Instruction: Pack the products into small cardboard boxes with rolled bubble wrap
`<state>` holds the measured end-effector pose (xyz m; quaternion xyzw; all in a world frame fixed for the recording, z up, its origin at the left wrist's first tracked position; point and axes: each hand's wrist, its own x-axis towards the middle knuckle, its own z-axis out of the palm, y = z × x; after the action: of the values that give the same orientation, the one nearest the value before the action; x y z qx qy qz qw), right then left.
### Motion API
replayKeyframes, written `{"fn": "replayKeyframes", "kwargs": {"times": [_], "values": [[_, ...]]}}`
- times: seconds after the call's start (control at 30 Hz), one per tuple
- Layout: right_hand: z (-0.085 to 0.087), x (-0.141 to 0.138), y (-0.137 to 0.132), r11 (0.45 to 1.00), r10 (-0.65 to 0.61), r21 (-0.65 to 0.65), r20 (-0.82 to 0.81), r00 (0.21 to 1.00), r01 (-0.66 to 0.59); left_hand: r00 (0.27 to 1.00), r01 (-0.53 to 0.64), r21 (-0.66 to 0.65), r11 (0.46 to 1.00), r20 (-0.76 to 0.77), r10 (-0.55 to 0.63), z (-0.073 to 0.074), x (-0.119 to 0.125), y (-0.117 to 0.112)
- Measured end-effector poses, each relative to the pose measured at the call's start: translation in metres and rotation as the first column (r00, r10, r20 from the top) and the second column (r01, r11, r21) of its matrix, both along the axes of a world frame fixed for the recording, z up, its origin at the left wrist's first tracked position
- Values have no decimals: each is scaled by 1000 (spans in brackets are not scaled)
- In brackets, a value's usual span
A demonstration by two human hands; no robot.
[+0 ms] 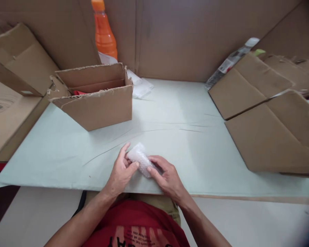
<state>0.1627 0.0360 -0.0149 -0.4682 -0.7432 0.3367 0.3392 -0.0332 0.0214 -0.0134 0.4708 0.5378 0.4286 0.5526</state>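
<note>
Near the table's front edge, a small bundle of bubble wrap [141, 160] is held between my two hands. It lies at a slant, and whatever it may contain is hidden. My left hand [122, 169] grips the upper left end, its thumb on top and its other fingers partly behind. At the lower right end, my right hand [166, 175] pinches the bundle with the thumb in front and the fingers curled round the far side.
A cardboard box [110, 106] with something red inside stands beyond on the left, an orange bottle [105, 37] behind it. Clear plastic packaging [141, 87] lies beside that box. More cardboard boxes [270, 133] and a clear bottle [229, 63] are on the right. Cardboard walls [175, 37] close the back.
</note>
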Motion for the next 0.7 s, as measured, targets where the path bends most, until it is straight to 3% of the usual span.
{"fn": "replayKeyframes", "kwargs": {"times": [0.13,0.23,0.27,0.33,0.43,0.47,0.5,0.57,0.63,0.7], "values": [[9,8,4,997,34,69,31,999,-36,986,68,127,990,-159,-47,9,2,-6],[16,9,10,990,136,37,48,989,-138,913,255,336,906,-391,-112,22,-5,-3],[17,9,12,990,131,55,44,990,-133,883,285,432,855,-465,-59,29,-11,3],[19,8,15,989,55,135,15,998,-56,808,272,644,715,-556,193,49,-30,23],[23,10,16,972,-62,225,-26,998,66,576,270,839,473,-534,619,82,-70,66],[25,12,15,972,-78,222,-24,997,82,490,289,853,435,-522,698,91,-84,81],[27,14,15,974,-87,206,-17,996,89,414,303,846,439,-532,738,98,-96,94],[31,19,15,979,-112,170,-3,994,111,329,311,817,485,-572,752,105,-113,113],[38,24,17,973,-162,168,-9,987,161,332,317,802,506,-594,733,105,-118,117],[48,30,21,952,-231,199,-24,973,231,381,345,807,480,-588,714,104,-116,104]]}}
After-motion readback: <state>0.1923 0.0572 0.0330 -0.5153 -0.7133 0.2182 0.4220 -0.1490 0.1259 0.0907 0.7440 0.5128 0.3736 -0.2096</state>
